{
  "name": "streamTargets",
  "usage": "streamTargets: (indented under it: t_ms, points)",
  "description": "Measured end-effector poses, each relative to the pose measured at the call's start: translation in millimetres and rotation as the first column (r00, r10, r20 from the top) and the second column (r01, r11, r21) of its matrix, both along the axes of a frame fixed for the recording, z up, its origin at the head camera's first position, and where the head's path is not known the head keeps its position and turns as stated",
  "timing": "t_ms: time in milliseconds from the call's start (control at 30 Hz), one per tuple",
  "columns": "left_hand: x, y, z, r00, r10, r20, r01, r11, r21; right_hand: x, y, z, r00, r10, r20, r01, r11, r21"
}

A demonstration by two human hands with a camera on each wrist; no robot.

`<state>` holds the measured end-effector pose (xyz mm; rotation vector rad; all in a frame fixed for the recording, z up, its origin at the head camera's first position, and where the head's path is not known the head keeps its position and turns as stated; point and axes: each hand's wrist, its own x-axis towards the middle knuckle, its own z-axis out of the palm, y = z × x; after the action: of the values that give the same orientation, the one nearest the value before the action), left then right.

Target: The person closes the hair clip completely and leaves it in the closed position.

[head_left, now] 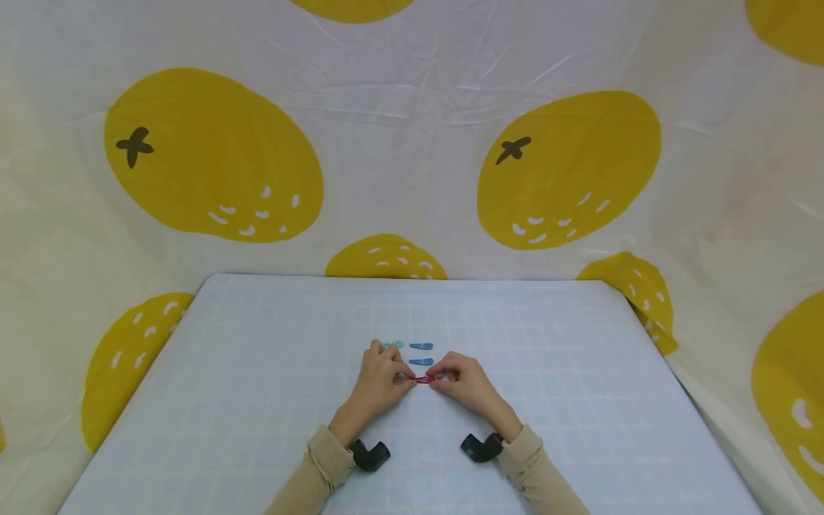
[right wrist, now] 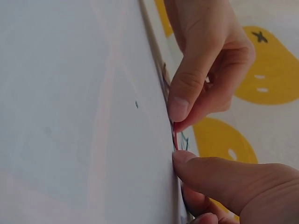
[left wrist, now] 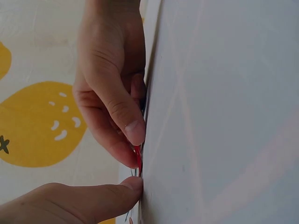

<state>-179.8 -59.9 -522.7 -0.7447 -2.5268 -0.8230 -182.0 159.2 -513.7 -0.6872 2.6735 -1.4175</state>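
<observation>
A red snap hair clip (head_left: pixel 423 380) lies low over the table between my two hands, one end at each. My left hand (head_left: pixel 380 378) pinches its left end between thumb and finger. Its right end is pinched by my right hand (head_left: pixel 468 385). In both wrist views only a thin red strip shows between the fingertips, so I cannot tell whether the clip is snapped open. Just beyond, two blue hair clips (head_left: pixel 421 362) lie one behind the other. A teal hair clip (head_left: pixel 393 344) is partly hidden behind my left fingers.
The table (head_left: pixel 257 343) has a pale checked cover, its far edge against a white cloth (head_left: pixel 399 143) printed with yellow fruit. Black wrist cameras (head_left: pixel 370 455) sit on both wrists, just above the tabletop.
</observation>
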Motion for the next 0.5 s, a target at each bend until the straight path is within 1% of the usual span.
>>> streamTargets:
  t_ms: [333, 500]
  points:
    - [0.7, -0.1, 1.8, 1.0, 0.0, 0.01, 0.0, 1.0, -0.001, -0.2, -0.5, -0.3, 1.0, -0.011, 0.015, 0.011, 1.0, 0.008]
    - [1.4, 0.0, 3.9, 1.0, 0.005, 0.026, -0.005, 1.0, -0.009, -1.4, -0.3, -2.7, 0.999, -0.024, 0.027, 0.024, 0.999, 0.022]
